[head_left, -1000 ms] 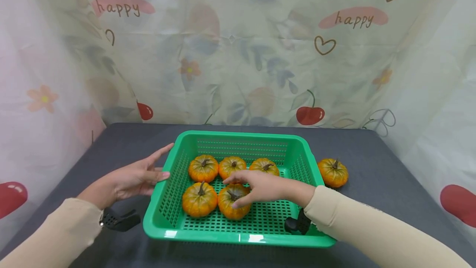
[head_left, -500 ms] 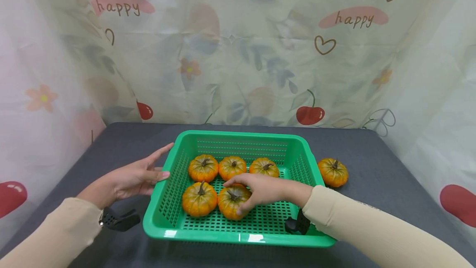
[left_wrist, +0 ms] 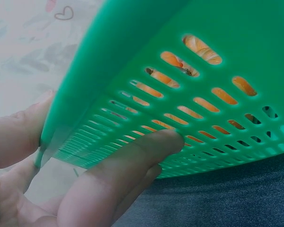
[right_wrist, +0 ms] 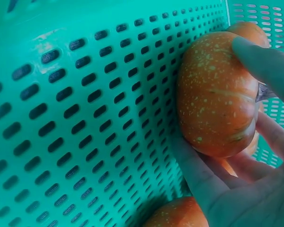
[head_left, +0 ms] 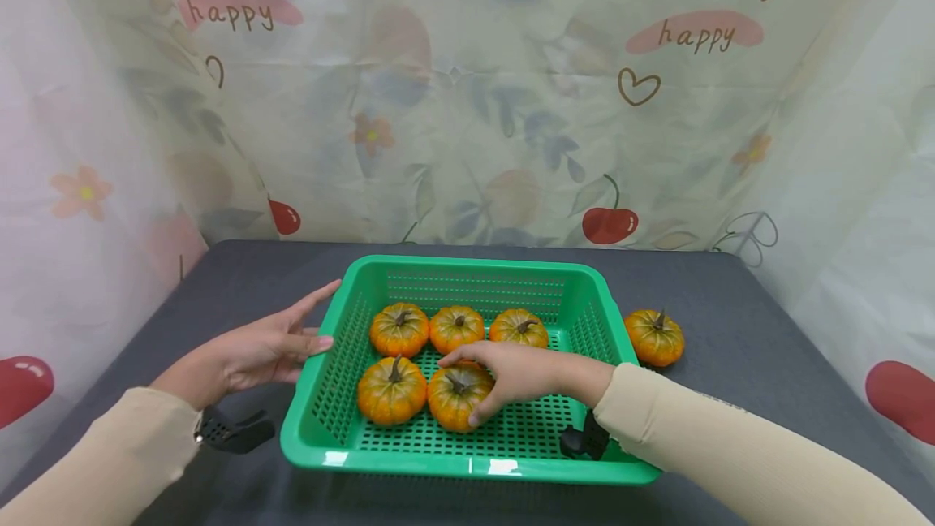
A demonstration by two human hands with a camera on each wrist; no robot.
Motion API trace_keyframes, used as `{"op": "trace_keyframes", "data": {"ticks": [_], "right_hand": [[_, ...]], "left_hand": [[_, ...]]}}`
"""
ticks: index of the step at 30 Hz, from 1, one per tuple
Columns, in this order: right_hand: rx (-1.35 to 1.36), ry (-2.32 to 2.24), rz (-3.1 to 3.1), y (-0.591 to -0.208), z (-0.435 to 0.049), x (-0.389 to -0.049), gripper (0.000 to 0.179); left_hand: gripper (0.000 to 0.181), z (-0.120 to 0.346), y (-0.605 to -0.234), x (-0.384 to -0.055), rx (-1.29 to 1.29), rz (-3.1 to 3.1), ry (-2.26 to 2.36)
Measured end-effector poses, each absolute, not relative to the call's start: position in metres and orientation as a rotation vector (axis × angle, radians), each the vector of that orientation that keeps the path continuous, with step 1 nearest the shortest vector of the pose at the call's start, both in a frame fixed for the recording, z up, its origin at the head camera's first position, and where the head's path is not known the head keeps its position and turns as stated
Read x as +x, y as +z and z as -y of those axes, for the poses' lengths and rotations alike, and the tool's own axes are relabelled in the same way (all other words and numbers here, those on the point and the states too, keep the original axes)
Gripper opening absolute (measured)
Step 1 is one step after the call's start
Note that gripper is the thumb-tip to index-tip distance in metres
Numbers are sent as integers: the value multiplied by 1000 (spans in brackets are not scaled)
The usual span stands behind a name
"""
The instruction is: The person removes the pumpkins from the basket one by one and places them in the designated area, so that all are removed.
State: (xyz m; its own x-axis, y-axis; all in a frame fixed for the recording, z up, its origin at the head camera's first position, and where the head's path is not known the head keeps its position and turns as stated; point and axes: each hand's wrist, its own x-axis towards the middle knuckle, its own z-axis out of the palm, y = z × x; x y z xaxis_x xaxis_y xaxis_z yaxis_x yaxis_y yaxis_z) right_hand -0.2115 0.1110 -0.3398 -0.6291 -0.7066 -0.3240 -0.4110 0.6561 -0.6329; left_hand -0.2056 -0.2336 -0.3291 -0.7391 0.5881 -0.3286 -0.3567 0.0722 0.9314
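A green slatted plastic basket (head_left: 409,463) stands on the dark table with several small orange pumpkins in it. My left hand (head_left: 266,347) grips its left rim, thumb over the edge. In the left wrist view, fingers (left_wrist: 128,170) lie against the perforated outer wall (left_wrist: 99,85). Inside the basket, my right hand (head_left: 514,376) holds the front middle pumpkin (head_left: 451,408), thumb on the near side and fingers round the far side. The right wrist view shows this pumpkin (right_wrist: 217,94) between thumb and fingers, its brown stem toward the palm.
Beside the held one sits another pumpkin (head_left: 391,392) at front left. Three more line the back, the middle one (head_left: 456,329) among them. Outside, right of the basket, a pumpkin (head_left: 655,338) rests on the table (head_left: 730,380). A patterned curtain (head_left: 467,104) closes off the back.
My right thumb and fingers have closed in on the front middle pumpkin, the thumb shifting right to its near side. The left hand and the basket have stayed in place.
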Motion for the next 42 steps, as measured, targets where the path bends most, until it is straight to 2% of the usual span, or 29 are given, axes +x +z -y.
{"op": "trace_keyframes", "data": {"ticks": [25, 42], "right_hand": [[-842, -617, -2276, -333, -113, -211, 68], [-866, -744, -2292, -329, -114, -213, 68]], "left_hand": [[93, 234, -330, -205, 236, -1658, 1762], [93, 234, -330, -205, 241, -1660, 1758]]}}
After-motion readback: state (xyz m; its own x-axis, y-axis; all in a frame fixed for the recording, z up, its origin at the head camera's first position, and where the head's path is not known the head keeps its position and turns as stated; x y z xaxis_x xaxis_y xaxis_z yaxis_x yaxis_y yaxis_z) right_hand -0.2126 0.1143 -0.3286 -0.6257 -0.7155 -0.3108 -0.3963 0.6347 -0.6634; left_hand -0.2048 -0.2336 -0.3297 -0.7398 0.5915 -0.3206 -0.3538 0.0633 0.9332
